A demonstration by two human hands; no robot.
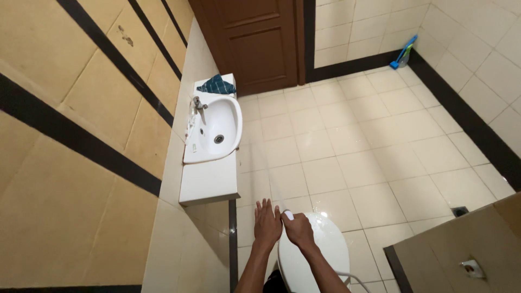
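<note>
I look down at a white toilet (pixel 325 255) with its lid shut, at the bottom centre of the head view. My right hand (pixel 297 228) is closed around a white spray nozzle (pixel 288 215), and a thin hose (pixel 355 278) runs off to the lower right. A fine water jet (pixel 269 168) leaves the nozzle toward the upper left. My left hand (pixel 267 222) is flat with fingers spread, just left of the nozzle and beside my right hand, holding nothing.
A white washbasin (pixel 214 130) with a metal tap (pixel 199 106) sits on a white ledge (pixel 209 182) along the left tiled wall; a dark blue cloth (pixel 217 84) lies behind it. A brown door (pixel 252 38), a blue-handled brush (pixel 402 54), a floor drain (pixel 459 211).
</note>
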